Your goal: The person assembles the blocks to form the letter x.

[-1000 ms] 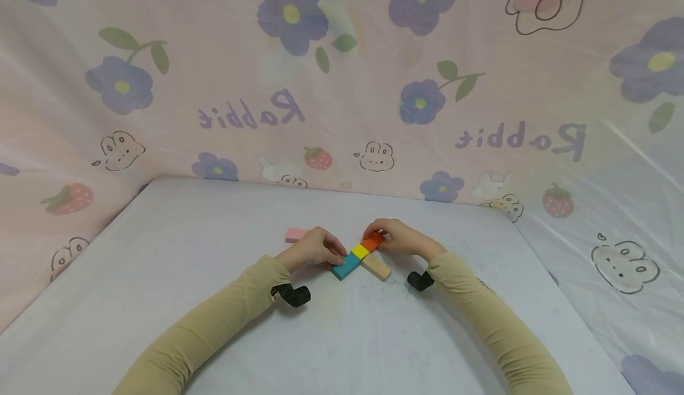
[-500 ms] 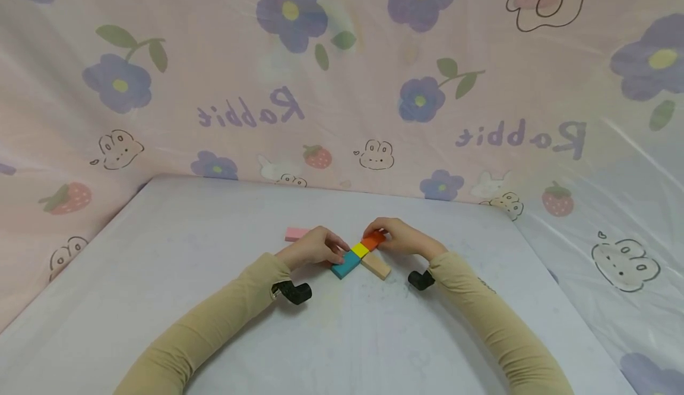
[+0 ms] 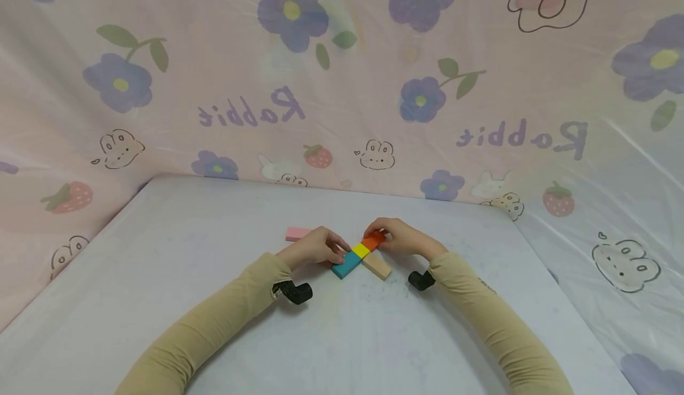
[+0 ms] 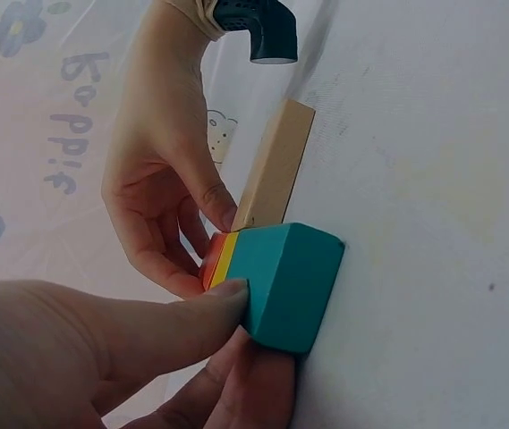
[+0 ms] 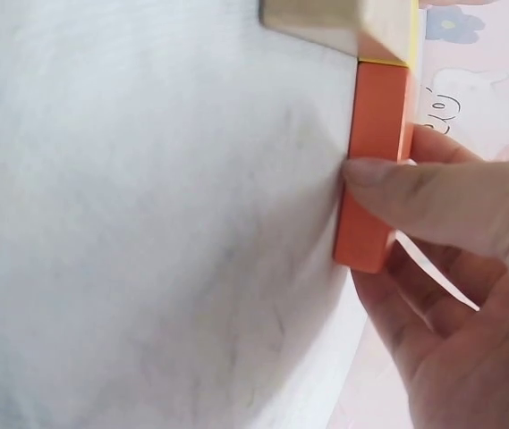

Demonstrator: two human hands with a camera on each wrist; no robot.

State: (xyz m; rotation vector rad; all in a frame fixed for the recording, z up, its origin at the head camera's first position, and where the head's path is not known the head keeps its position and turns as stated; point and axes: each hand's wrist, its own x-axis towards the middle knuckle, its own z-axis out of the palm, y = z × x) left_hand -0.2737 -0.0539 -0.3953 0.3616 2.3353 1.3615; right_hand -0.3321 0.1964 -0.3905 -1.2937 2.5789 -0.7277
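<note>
Several blocks meet in a slanted row at the middle of the table in the head view. My left hand (image 3: 315,247) pinches the teal block (image 3: 345,265) at the row's near end; the left wrist view shows the thumb on its upper face and fingers (image 4: 258,384) along its far side. A yellow block (image 3: 360,251) sits between teal and orange. At the far end, my right hand (image 3: 398,237) grips the orange block (image 5: 375,134), thumb on one side, fingers on the other. A plain wooden block (image 3: 377,266) branches off near the yellow one, towards the near right.
A pink block (image 3: 297,234) lies behind my left hand, partly hidden by it. The white table (image 3: 331,347) ends at a printed curtain (image 3: 342,86) behind and at the sides. A black wrist camera (image 3: 296,293) sticks out under the left sleeve, another (image 3: 421,280) under the right.
</note>
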